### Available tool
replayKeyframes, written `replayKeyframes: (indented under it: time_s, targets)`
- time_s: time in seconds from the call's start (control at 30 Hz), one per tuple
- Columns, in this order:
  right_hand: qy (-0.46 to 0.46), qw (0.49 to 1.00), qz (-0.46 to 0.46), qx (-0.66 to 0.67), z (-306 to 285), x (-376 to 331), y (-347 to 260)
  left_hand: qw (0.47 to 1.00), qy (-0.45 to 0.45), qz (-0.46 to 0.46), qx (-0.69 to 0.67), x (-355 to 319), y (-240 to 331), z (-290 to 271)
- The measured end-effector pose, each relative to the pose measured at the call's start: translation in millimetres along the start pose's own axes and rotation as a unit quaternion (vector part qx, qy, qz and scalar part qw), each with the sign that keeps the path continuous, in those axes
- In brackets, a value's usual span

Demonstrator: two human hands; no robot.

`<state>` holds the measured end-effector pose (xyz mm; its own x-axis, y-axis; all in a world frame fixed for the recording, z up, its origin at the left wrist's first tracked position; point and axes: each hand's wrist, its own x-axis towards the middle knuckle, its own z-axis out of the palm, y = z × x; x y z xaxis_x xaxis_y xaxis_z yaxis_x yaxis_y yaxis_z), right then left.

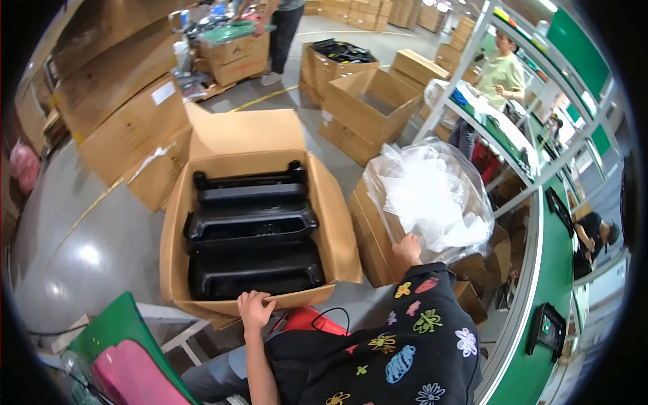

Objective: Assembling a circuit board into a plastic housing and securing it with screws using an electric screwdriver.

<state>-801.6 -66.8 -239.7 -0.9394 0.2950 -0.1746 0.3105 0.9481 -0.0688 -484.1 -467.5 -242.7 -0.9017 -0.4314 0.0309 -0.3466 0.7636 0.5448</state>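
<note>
Directly ahead, an open cardboard box holds several black molded plastic parts, laid in rows. My left hand grips its near rim, fingers over the edge and thumb apart. To the right, a clear plastic bag full of white wrapping sheets bulges from a second carton. Closed at the near-left edge of that bag is my right hand; its fingertips are partly hidden, and it seems to pinch the plastic.
Beyond stand an open carton and a box of black parts. A green bench with a metal frame runs along the right. A red object sits below the near box. Co-workers stand farther off; a pink seat-like pad is lower left.
</note>
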Motion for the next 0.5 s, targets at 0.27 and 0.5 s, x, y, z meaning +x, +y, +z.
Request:
replayKeyframes:
  time_s: [0.27, 0.5]
  targets:
    - [-0.034, 0.994, -0.103, 0.027, 37.1, -38.7, -7.7, 0.999, -0.001, 0.046, -0.004, 7.8, 4.9, 3.2]
    - [0.006, 0.985, -0.148, 0.087, 50.5, -62.8, -33.9, 0.999, -0.003, 0.027, -0.016, 0.1, 0.4, 0.9]
